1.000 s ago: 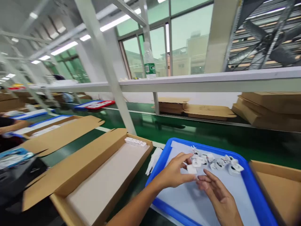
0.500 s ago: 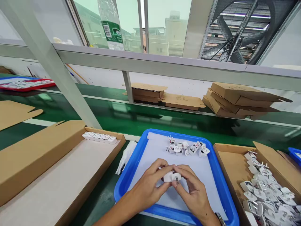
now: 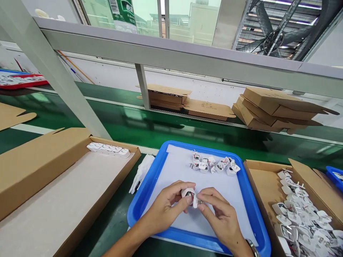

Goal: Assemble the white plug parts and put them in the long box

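Over the blue tray, my left hand grips the white housing of a plug adapter, its open side showing dark parts and red wire. The fingers of my right hand pinch the adapter's white pin cover, which stands tilted beside the housing, slightly apart from it. Several opened white adapters with loose covers and wires lie at the far side of the tray on its white lining.
At left, an open cardboard box holds a row of white pieces. A white glove lies beside the tray. At right, another box contains many adapters. Folded cartons sit behind, under a metal rail.
The adapter was held together between both hands; now its pin cover is apart from the housing, exposing the inside. The view has tipped downward slightly.
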Demonstrator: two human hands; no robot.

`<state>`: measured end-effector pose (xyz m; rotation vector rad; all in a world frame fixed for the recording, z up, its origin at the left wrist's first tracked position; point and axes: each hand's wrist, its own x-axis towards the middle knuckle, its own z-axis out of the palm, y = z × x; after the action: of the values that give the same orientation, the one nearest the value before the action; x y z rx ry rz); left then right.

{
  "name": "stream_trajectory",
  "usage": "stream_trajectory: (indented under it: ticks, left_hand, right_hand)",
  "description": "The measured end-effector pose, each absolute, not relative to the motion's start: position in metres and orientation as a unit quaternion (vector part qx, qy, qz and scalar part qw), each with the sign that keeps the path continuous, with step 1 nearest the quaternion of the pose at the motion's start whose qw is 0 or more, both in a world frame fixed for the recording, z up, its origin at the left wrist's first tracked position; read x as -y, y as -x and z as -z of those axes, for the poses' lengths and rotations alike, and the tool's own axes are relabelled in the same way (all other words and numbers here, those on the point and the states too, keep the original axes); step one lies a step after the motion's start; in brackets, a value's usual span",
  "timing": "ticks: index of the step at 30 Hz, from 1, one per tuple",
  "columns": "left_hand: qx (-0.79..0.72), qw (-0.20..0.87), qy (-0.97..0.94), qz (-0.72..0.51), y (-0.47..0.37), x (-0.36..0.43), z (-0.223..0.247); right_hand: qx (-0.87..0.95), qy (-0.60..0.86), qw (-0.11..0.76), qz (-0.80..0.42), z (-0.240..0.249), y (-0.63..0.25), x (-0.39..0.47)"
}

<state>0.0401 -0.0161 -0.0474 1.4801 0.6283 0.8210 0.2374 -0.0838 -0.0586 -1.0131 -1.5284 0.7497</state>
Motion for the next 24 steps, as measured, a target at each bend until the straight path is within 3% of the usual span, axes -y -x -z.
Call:
stream_trajectory:
  ticks: [8, 17, 24]
  left_hand:
    - [-0.302, 0.548, -0.700, -0.343, -0.037, 0.013, 0.046]
    - [-0.314, 0.611, -0.625, -0.369, -0.044, 0.017, 0.048]
    - [-0.328, 0.643, -0.576, -0.383, -0.047, 0.016, 0.056]
  right_hand:
    - [0.709, 0.407, 0.518, -0.254, 0.060, -0.236, 0.083]
    - [0.698, 0.431, 0.529, -0.218, 0.061, -0.232, 0.085]
    - [0.722, 0.447, 0.475, -0.232, 0.061, -0.231, 0.089]
